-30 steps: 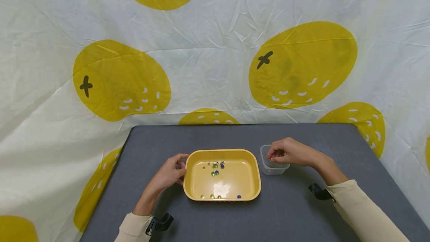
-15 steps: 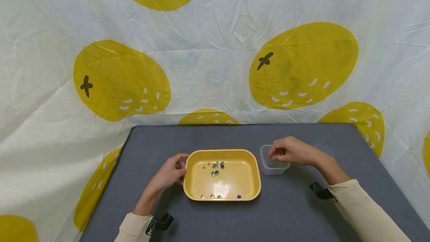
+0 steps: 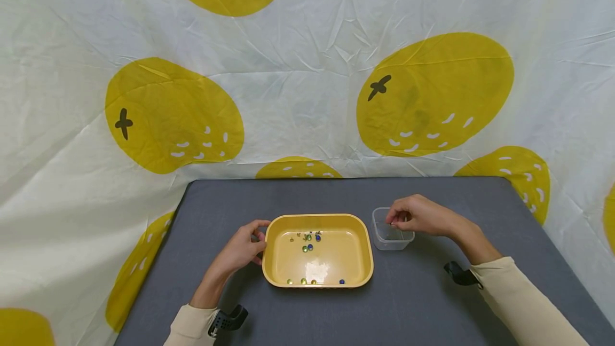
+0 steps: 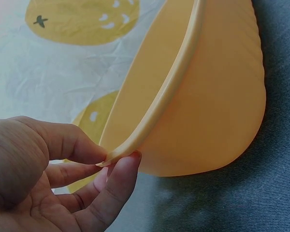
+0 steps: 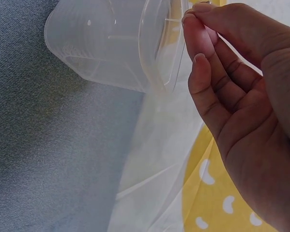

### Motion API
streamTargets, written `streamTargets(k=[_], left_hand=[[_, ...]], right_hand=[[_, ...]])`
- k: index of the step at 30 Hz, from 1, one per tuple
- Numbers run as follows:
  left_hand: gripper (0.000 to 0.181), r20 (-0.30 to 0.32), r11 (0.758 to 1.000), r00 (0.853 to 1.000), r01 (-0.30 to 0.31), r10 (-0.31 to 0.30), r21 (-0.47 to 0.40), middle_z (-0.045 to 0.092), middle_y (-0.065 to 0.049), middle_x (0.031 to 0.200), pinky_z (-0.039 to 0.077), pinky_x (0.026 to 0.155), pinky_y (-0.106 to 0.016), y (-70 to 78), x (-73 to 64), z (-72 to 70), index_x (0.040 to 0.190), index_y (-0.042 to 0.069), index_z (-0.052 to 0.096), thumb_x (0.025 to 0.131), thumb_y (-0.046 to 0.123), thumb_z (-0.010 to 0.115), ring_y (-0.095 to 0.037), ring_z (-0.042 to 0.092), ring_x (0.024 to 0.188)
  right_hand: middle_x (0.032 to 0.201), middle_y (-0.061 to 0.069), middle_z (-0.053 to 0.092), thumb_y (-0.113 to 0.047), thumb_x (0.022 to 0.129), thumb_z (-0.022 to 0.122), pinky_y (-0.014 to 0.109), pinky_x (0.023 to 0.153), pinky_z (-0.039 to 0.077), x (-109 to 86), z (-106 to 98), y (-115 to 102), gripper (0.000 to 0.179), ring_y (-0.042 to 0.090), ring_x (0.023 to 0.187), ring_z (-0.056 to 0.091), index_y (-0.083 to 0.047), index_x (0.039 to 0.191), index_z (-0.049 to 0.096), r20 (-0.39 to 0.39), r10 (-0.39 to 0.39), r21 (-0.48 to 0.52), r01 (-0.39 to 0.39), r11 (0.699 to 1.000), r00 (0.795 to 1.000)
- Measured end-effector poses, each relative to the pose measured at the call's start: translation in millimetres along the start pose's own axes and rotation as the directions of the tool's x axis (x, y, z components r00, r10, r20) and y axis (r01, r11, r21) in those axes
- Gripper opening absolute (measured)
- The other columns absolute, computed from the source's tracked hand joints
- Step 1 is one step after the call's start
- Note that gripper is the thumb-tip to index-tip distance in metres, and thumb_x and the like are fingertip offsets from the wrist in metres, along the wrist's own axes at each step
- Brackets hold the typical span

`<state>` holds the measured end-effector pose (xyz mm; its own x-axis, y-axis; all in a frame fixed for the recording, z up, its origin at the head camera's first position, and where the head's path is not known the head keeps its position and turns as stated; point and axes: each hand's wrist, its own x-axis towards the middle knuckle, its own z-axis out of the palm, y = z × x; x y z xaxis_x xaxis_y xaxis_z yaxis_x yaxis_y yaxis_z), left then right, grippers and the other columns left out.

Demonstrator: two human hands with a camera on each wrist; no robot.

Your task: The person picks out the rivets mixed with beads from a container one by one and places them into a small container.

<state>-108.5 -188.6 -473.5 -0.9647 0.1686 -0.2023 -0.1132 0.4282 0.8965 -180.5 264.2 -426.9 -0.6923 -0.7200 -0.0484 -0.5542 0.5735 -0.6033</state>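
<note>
At the left end of a yellow tray (image 3: 336, 266), my left hand (image 3: 242, 247) pinches the rim between thumb and fingers; the left wrist view shows this grip (image 4: 87, 169) close up. Inside the tray lie shiny green pieces (image 3: 305, 249), blue pieces (image 3: 342, 281) and tiny gold-coloured bits (image 3: 291, 239). Over a clear plastic container (image 3: 391, 244) to the tray's right hovers my right hand (image 3: 420, 217), fingers curled and pointing down. In the right wrist view its thumb and index fingertips (image 5: 195, 19) meet by the container's rim; no held thing shows between them.
Both containers stand on a dark grey table (image 3: 408, 303). A white cloth (image 3: 298, 111) printed with yellow fruit hangs behind the table's far edge. A dark band (image 3: 229, 318) sits on the left wrist, another (image 3: 461, 274) on the right.
My right hand has shifted slightly up and to the right above the clear container. The left hand, the tray and the pieces in it stay where they were.
</note>
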Motion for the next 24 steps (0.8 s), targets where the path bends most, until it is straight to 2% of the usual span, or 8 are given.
streamTargets(k=[9, 15, 24], left_hand=[[0.049, 0.008, 1.000, 1.000, -0.001, 0.001, 0.014, 0.052, -0.014, 0.093, 0.061, 0.060, -0.049, -1.3, -0.4, -0.1, 0.145, 0.003, 0.051, 0.097, -0.001, 0.057, -0.025, 0.061, 0.072], [0.049, -0.001, 1.000, 1.000, 0.001, -0.001, 0.018, 0.052, -0.014, 0.093, 0.061, 0.059, -0.049, -2.3, 0.4, 0.3, 0.145, 0.003, 0.051, 0.097, -0.002, 0.058, -0.025, 0.061, 0.072], [0.049, -0.010, 1.000, 1.000, 0.001, -0.001, 0.014, 0.052, -0.014, 0.093, 0.061, 0.058, -0.050, -2.6, 0.6, 1.6, 0.144, 0.003, 0.052, 0.096, -0.002, 0.058, -0.026, 0.061, 0.072]], right_hand=[[0.089, -0.002, 0.070, -0.005, 0.091, 0.073, 0.024, 0.070, 0.057, -1.6, 4.2, 2.5, 0.016, 0.005, 0.077, 0.062, -0.019, 0.098, 0.075, -0.008, -0.007, 0.010, 0.007, 1.000, 1.000], [0.090, 0.002, 0.071, -0.005, 0.091, 0.073, 0.024, 0.069, 0.056, -1.8, 4.0, 2.5, 0.015, 0.006, 0.077, 0.062, -0.018, 0.098, 0.075, -0.010, -0.011, 0.009, 0.011, 1.000, 1.000], [0.088, -0.008, 0.068, -0.007, 0.092, 0.073, 0.024, 0.069, 0.057, -2.5, 3.1, 3.1, 0.014, 0.007, 0.077, 0.062, -0.020, 0.099, 0.074, -0.006, 0.003, 0.006, -0.003, 1.000, 1.000]])
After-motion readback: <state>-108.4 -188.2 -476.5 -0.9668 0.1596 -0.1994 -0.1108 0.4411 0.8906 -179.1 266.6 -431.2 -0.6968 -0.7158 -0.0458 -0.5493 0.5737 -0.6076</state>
